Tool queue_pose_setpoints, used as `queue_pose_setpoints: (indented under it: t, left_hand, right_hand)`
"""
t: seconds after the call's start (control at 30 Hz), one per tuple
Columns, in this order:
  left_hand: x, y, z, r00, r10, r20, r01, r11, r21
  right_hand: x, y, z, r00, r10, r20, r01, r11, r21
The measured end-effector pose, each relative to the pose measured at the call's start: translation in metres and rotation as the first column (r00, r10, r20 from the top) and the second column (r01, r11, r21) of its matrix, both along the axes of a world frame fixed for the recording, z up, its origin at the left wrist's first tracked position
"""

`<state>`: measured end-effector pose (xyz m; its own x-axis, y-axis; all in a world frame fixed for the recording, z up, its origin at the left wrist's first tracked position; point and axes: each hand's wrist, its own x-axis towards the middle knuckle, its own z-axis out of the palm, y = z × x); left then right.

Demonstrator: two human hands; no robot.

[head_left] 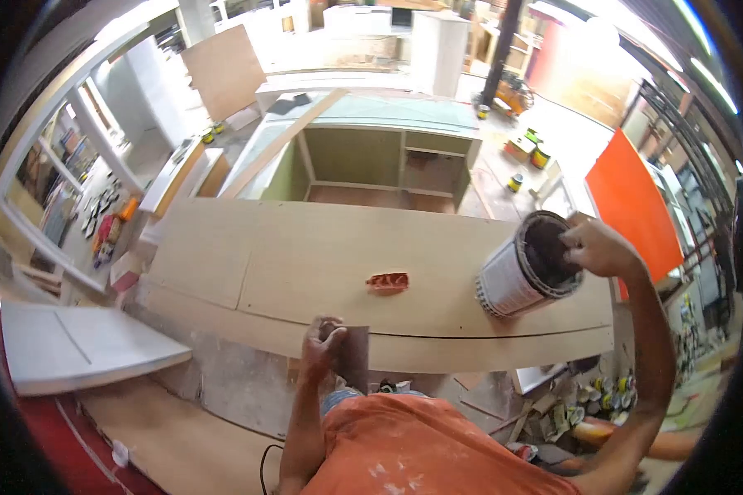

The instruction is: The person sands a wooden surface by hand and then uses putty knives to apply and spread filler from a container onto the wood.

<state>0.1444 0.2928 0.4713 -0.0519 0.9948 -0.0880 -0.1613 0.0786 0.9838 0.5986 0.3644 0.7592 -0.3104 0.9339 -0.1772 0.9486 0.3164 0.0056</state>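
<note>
My left hand (320,348) is closed around the edge of a flat, dark rectangular plate (353,355), held in front of my body near the board's front edge. My right hand (600,247) is curled at the mouth of a large can (512,276). Its fingers are over the dark inside of the can, and what they grip is hidden. The can has a pale label and a smeared rim, and it stands on the right part of a pale wooden board (322,256). Between my hands, a small patch or lump of reddish, streaky material (386,282) lies on the board.
Beyond the board is an open cabinet carcass (355,157) with a long wooden strip (289,140) across it. A white panel (91,346) lies at left. An orange panel (636,210) leans at right. Several small tins and scraps (565,408) litter the floor at lower right.
</note>
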Motion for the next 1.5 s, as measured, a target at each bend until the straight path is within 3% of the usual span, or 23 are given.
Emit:
queue_pose_setpoints:
  t: [0.07, 0.13, 0.17, 0.23, 0.33, 0.4, 0.63, 0.7, 0.73, 0.87, 0.93, 0.97, 1.03, 1.1, 1.13, 1.2, 1.27, 1.37, 1.43, 1.5]
  left_hand:
    - [-0.002, 0.000, 0.002, 0.998, -0.046, -0.049, 0.046, 0.999, 0.007]
    - [-0.003, 0.000, -0.004, 0.993, 0.030, 0.111, -0.028, 0.999, -0.024]
    - [-0.003, 0.000, -0.006, 0.994, -0.005, 0.113, 0.008, 1.000, -0.019]
    - [-0.004, 0.001, -0.006, 0.979, 0.018, 0.201, -0.017, 1.000, -0.006]
    - [-0.003, 0.001, 0.003, 0.985, 0.005, 0.172, -0.007, 1.000, 0.012]
    - [-0.006, 0.001, -0.004, 0.982, -0.016, 0.190, 0.015, 1.000, 0.011]
    - [-0.005, 0.000, -0.004, 0.982, -0.002, 0.187, 0.002, 1.000, 0.000]
    - [-0.004, 0.001, -0.001, 0.982, -0.009, 0.189, 0.004, 1.000, 0.026]
    - [-0.003, 0.001, 0.002, 0.982, -0.016, 0.190, 0.006, 0.999, 0.053]
    - [0.022, 0.005, 0.050, 0.931, -0.018, 0.365, 0.057, 0.994, -0.098]
    - [0.032, 0.009, 0.050, 0.728, -0.011, 0.685, 0.252, 0.934, -0.253]
    - [0.035, 0.008, 0.034, 0.720, -0.083, 0.689, 0.315, 0.924, -0.218]
    - [0.058, 0.012, 0.054, 0.528, 0.024, 0.849, 0.470, 0.825, -0.315]
    - [0.079, 0.006, 0.070, 0.567, 0.046, 0.822, 0.479, 0.794, -0.375]
    - [0.086, 0.000, 0.077, 0.567, 0.075, 0.820, 0.466, 0.793, -0.394]
    - [0.096, -0.008, 0.093, 0.448, -0.041, 0.893, 0.560, 0.792, -0.245]
    - [0.095, -0.016, 0.103, 0.417, -0.015, 0.909, 0.563, 0.789, -0.245]
    - [0.085, -0.025, 0.113, 0.367, 0.035, 0.930, 0.571, 0.780, -0.255]
    - [0.079, -0.029, 0.120, 0.346, 0.067, 0.936, 0.571, 0.776, -0.267]
    - [0.076, -0.032, 0.126, 0.407, 0.084, 0.909, 0.539, 0.782, -0.313]
  right_hand:
    - [-0.008, -0.020, 0.029, 0.925, -0.265, -0.272, 0.236, 0.962, -0.135]
    - [-0.009, -0.034, 0.042, 0.903, -0.300, -0.307, 0.297, 0.953, -0.056]
    - [0.000, -0.036, 0.034, 0.818, -0.302, -0.489, 0.309, 0.949, -0.069]
    - [0.002, -0.042, 0.034, 0.826, -0.315, -0.468, 0.331, 0.942, -0.050]
    - [0.012, -0.039, 0.019, 0.814, -0.291, -0.503, 0.306, 0.951, -0.055]
    - [0.010, -0.037, 0.011, 0.878, -0.202, -0.433, 0.254, 0.965, 0.065]
    - [-0.003, -0.038, 0.016, 0.877, -0.302, -0.373, 0.350, 0.934, 0.068]
    - [0.005, -0.042, 0.018, 0.779, -0.322, -0.537, 0.396, 0.918, 0.024]
    - [0.003, -0.047, 0.021, 0.784, -0.320, -0.531, 0.391, 0.920, 0.023]
    - [-0.024, -0.080, 0.036, 0.704, -0.203, -0.681, 0.447, 0.871, 0.203]
    - [-0.038, -0.097, 0.031, 0.665, -0.143, -0.733, 0.469, 0.844, 0.261]
    - [-0.045, -0.105, 0.026, 0.644, -0.077, -0.761, 0.489, 0.807, 0.332]
    - [-0.060, -0.119, 0.013, 0.620, -0.012, -0.784, 0.495, 0.781, 0.380]
    - [-0.083, -0.133, -0.004, 0.611, 0.129, -0.781, 0.501, 0.700, 0.508]
    - [-0.095, -0.139, -0.020, 0.551, 0.127, -0.825, 0.552, 0.685, 0.475]
    - [-0.121, -0.140, -0.052, 0.338, 0.363, -0.868, 0.462, 0.739, 0.490]
    - [-0.150, -0.139, -0.081, 0.148, 0.512, -0.846, 0.381, 0.760, 0.527]
    - [-0.172, -0.143, -0.102, 0.177, 0.467, -0.866, 0.224, 0.838, 0.497]
    - [-0.177, -0.144, -0.118, 0.398, 0.435, -0.808, 0.055, 0.868, 0.494]
    - [-0.185, -0.146, -0.128, 0.427, 0.431, -0.795, 0.039, 0.869, 0.493]
